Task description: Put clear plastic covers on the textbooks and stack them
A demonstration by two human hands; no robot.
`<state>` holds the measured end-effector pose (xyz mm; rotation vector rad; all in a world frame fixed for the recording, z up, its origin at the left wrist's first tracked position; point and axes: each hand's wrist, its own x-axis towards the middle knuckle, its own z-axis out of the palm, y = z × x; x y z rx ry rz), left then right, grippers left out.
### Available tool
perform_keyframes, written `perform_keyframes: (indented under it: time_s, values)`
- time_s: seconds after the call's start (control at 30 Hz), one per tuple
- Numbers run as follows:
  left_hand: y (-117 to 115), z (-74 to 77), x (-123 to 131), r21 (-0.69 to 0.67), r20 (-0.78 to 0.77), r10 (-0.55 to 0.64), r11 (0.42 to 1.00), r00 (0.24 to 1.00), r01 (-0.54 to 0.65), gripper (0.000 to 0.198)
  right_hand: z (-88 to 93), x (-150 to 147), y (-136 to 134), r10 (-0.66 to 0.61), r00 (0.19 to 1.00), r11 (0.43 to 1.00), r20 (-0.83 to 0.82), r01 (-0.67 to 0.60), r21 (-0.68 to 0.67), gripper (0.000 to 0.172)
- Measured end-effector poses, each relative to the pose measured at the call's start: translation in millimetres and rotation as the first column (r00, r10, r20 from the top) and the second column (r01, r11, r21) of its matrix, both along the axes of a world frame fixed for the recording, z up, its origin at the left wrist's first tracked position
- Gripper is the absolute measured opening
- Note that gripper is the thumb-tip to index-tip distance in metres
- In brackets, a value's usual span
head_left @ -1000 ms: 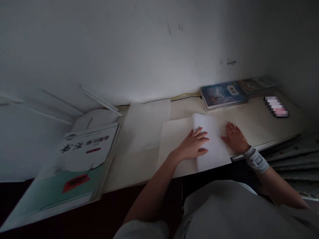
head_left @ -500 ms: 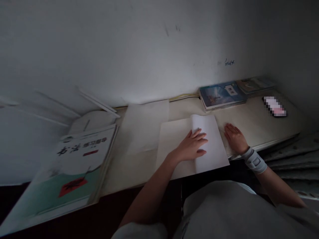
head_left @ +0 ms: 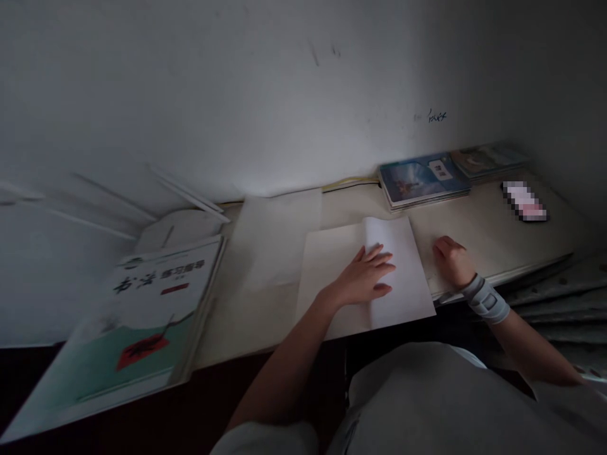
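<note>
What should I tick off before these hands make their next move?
1. Left hand on the white paper: ok, fingers spread across it.
2. Paper lying fully flat: not ok, its far edge looks raised near the middle.
3. Right hand empty: cannot tell, its fingers are curled and the palm is hidden.
4. Phone away from the paper: ok, it lies apart, to the right.
5. Blue-covered book off the paper: ok, it sits behind, apart.
</note>
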<state>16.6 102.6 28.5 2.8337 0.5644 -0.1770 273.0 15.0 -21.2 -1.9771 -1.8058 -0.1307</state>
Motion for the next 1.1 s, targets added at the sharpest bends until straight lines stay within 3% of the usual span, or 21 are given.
perform_keyframes:
  time_s: [0.2, 0.33, 0.5, 0.6, 0.8, 0.93, 1.1]
  values:
    - [-2, 2.7, 4, 0.005, 0.035, -0.046, 0.999, 0.998, 0.046, 0.040, 6.3, 19, 6, 0.073, 0.964, 0.988, -0.255, -0.035, 0.151, 0.024]
    - [-4, 0.2, 18, 0.014, 0.055, -0.061, 0.998, 0.997, 0.060, 0.044, 5.3, 18, 7, 0.160, 0.950, 0.977, -0.268, -0.114, 0.178, 0.021]
    - [-9, -11.5, 45, 0.102, 0.107, 0.108, 0.988, 0.988, -0.119, 0.043, 0.4, 17, 4, 0.199, 0.954, 0.975, -0.226, -0.169, 0.146, 0.021]
    - [-24, -7.8, 51, 0.157, 0.126, 0.186, 0.966, 0.974, -0.205, 0.041, -3.6, 19, 2, 0.203, 0.960, 0.977, -0.190, -0.185, 0.108, 0.020]
    - [-70, 5.5, 12, 0.097, 0.061, -0.164, 0.983, 0.985, 0.157, 0.075, -5.6, 19, -2, 0.226, 0.966, 0.974, -0.126, -0.221, 0.048, 0.024]
    - [-80, -1.7, -1, 0.148, 0.025, -0.104, 0.984, 0.994, 0.099, 0.050, -3.8, 19, -3, 0.224, 0.966, 0.975, -0.131, -0.222, 0.026, 0.027]
    - [-78, -10.9, 18, 0.219, 0.102, 0.006, 0.975, 0.995, -0.028, 0.038, -6.2, 20, -6, 0.215, 0.973, 0.976, -0.088, -0.218, -0.016, 0.029]
